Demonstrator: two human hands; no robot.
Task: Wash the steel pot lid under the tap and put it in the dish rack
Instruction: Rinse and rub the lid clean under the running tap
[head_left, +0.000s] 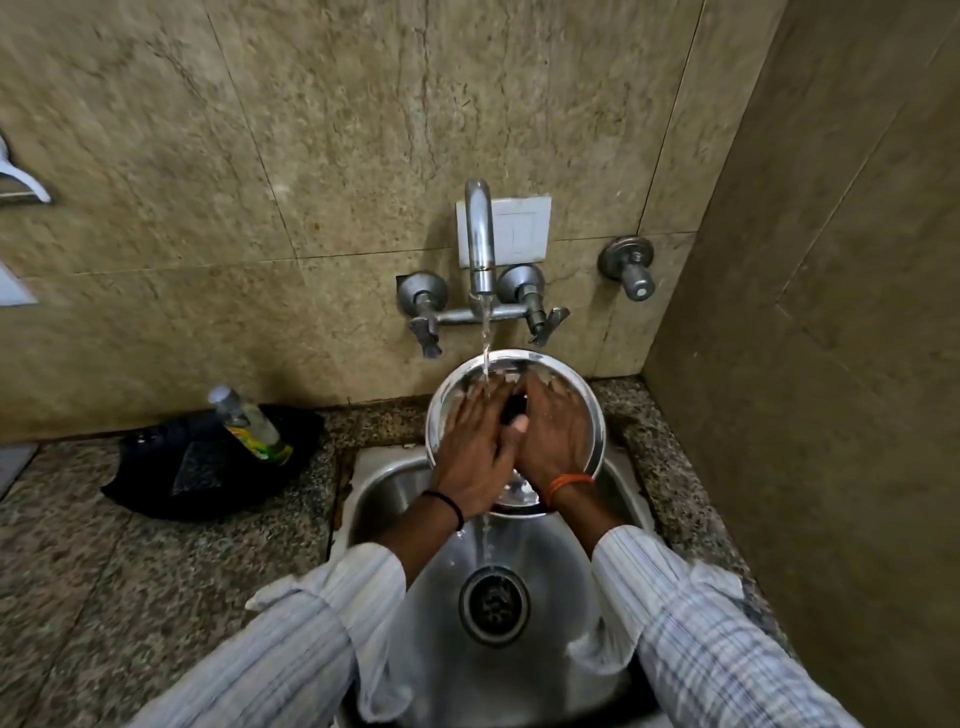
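A: Rubbing it, look: the left hand (475, 441) and right hand (558, 436) lie flat, fingers spread, on the steel pot lid (584, 400) under the tap (479, 234).

B: Rinsing step, then?

A: I'd say so. The lid leans over the back of the sink (395, 488), below the tap. Water runs off into the basin, otherwise empty.

B: Next?

A: Gripping the wet rim. No rack visible.

Single head-worn wide-angle view, looking forward and steeply down from close above the sink (550, 597). It faces the tiled wall (260, 156) and tap (480, 239); both sleeves (311, 639) enter from the bottom edge.
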